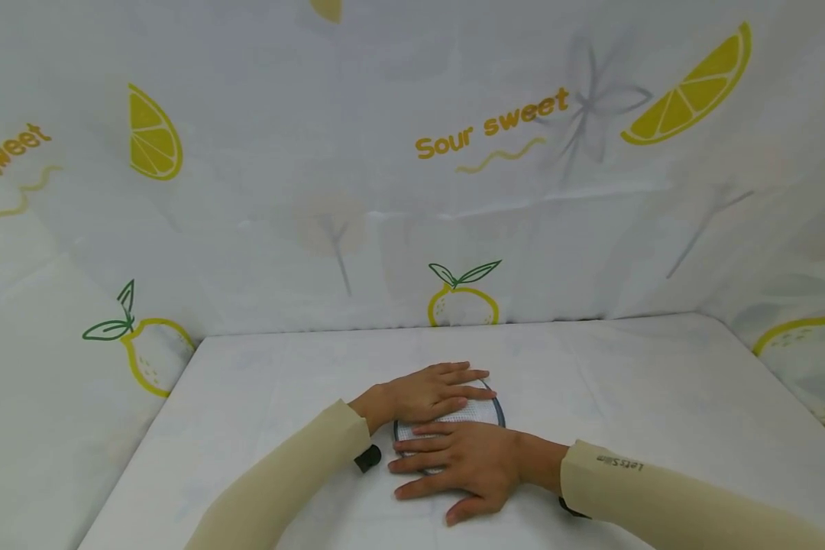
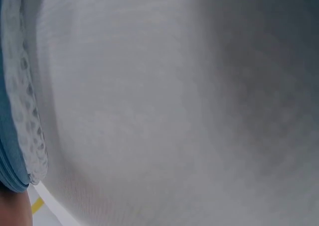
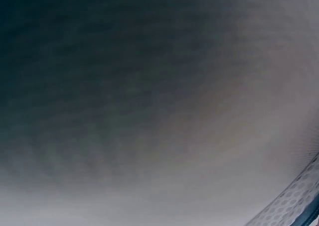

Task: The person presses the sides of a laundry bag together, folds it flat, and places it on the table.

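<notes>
A round, flattened white mesh bag (image 1: 480, 412) with dark blue edging lies on the white tabletop, partly covered by both hands. My left hand (image 1: 422, 393) rests across its far part, palm down, fingers extended to the right. Over the near part lies my right hand (image 1: 464, 464), fingers spread and pointing left, its thumb reaching onto the table. In the left wrist view, the bag's honeycomb mesh (image 2: 29, 111) and blue trim (image 2: 10, 141) show at the left edge. The right wrist view catches the mesh (image 3: 291, 201) at the lower right corner; the rest is blurred.
The white-covered table (image 1: 626, 397) meets an upright white cloth (image 1: 385, 176) printed with lemons and lettering at the back. Similar cloth stands at the left and right sides. A small black piece (image 1: 368, 458) is at the left wrist.
</notes>
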